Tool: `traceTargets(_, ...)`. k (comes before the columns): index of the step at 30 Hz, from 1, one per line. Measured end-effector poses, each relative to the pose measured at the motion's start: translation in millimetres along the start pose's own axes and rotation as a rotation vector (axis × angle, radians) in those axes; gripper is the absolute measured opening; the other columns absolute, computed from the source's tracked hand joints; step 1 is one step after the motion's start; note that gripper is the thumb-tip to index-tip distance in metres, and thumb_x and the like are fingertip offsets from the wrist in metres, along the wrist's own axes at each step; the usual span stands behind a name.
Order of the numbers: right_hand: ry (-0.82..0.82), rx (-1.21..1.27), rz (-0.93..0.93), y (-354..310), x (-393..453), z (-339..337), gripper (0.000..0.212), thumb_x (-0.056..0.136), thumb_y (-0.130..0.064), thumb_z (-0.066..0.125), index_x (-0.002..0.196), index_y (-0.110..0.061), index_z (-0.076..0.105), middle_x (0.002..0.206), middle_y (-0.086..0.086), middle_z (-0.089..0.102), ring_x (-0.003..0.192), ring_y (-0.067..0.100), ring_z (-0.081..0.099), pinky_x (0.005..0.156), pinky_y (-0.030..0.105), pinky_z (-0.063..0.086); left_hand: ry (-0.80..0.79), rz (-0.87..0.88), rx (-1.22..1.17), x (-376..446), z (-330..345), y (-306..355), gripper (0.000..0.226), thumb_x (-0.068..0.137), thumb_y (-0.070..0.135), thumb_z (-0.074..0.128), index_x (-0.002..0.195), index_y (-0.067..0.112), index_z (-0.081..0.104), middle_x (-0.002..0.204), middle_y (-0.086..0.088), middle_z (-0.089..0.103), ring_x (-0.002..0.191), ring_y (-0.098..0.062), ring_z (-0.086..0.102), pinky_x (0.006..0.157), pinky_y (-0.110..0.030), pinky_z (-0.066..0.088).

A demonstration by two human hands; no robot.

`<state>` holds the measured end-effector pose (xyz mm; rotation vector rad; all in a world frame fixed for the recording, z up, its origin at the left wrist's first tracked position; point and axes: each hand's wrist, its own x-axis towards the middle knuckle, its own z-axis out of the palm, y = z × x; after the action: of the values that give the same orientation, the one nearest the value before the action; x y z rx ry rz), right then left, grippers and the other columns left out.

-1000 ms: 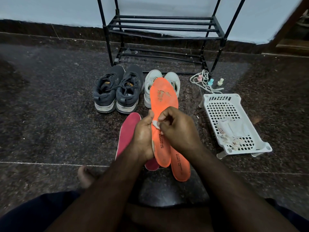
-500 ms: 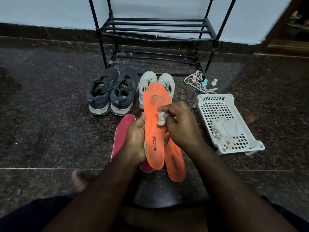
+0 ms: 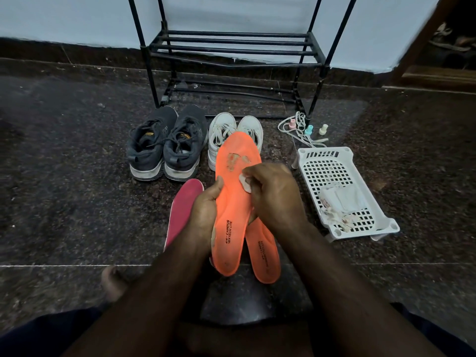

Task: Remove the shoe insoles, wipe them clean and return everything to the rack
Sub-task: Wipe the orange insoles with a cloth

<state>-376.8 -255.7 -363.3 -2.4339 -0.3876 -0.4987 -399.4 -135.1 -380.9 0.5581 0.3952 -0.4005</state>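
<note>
Left hand (image 3: 204,212) grasps orange insole (image 3: 233,202) upright before rack (image 3: 231,47); right hand (image 3: 275,194) pinches white wipe (image 3: 244,182) against insole.

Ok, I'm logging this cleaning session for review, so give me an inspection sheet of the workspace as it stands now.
Surface: dark speckled stone floor, with bits of debris.
Job's things: held orange insole, worn patch near its toe; second orange insole and red insole on the floor; dark sneakers and white sneakers before the black rack, whose shelves hold nothing.
Clutter: white basket holding wipes; three small bottles.
Grippers: left hand grips the insole; right hand pinches a white wipe on it.
Cables: white cord by the rack's leg.
Surroundings: pale wall, dark skirting.
</note>
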Motion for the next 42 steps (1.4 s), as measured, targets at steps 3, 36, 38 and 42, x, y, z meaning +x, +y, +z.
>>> traceTargets(3, -0.108, -0.015, 0.053, 2, 0, 3, 0.027, 0.083, -0.009, 0.059, 0.105, -0.006, 0.073, 0.100, 0.011, 0.068, 0.096, 0.030, 0.062, 0.088, 0.036, 0.049, 0.029, 0.019, 0.044, 0, -2, 0, 0.048, 0.106, 0.042, 0.036, 0.113, 0.006, 0.066, 0.092, -0.016, 0.076, 0.074, -0.029, 0.075, 0.063, -0.044, 0.061)
traceTargets(36, 0.037, 0.231, 0.288, 17, 11, -6, 0.015, 0.086, -0.013, 0.068, 0.094, -0.025, 0.068, 0.093, -0.009, 0.066, 0.086, 0.010, 0.063, 0.079, 0.038, 0.055, 0.053, -0.052, -0.004, 3, -9, 1, 0.045, 0.102, 0.035, 0.040, 0.121, 0.001, 0.063, 0.105, -0.024, 0.072, 0.084, -0.038, 0.073, 0.072, -0.055, 0.059)
traceTargets(38, -0.002, 0.237, 0.271, 15, 9, -6, 0.008, 0.087, -0.019, 0.071, 0.093, -0.023, 0.070, 0.093, -0.008, 0.065, 0.084, 0.013, 0.064, 0.078, 0.041, 0.056, 0.043, -0.055, -0.028, 4, -11, 2, 0.044, 0.098, 0.032, 0.041, 0.122, 0.002, 0.064, 0.110, -0.023, 0.071, 0.090, -0.039, 0.072, 0.081, -0.056, 0.056)
traceTargets(42, -0.079, 0.222, 0.181, 3, 0, 2, 0.013, 0.084, -0.013, 0.072, 0.096, -0.016, 0.075, 0.096, -0.002, 0.068, 0.090, 0.015, 0.064, 0.087, 0.029, 0.050, 0.046, -0.026, 0.043, -2, -1, 5, 0.032, 0.101, 0.023, 0.043, 0.108, 0.002, 0.066, 0.090, -0.018, 0.074, 0.074, -0.031, 0.072, 0.068, -0.045, 0.060)
